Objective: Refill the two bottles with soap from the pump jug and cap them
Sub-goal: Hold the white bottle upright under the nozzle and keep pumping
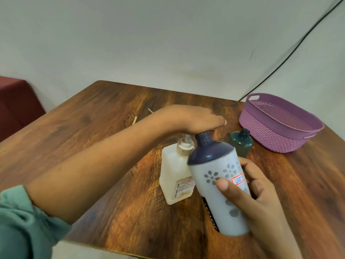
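My right hand [259,193] grips a white bottle [218,184] with grey flowers and a dark blue shoulder, tilted with its neck up against the pump jug. The translucent white pump jug [175,176] stands on the wooden table [104,116] just left of the bottle. My left hand [201,120] lies flat over the pump head, palm down, fingers straight, right above the bottle's neck. The pump nozzle and the bottle's mouth are hidden under that hand. A small dark green bottle [241,143] stands behind, near the basket.
A purple woven plastic basket [276,126] sits at the table's right edge. Two thin sticks [134,120] lie on the table behind my left forearm. A black cable [291,53] runs down the wall. A dark red seat [16,101] stands at left.
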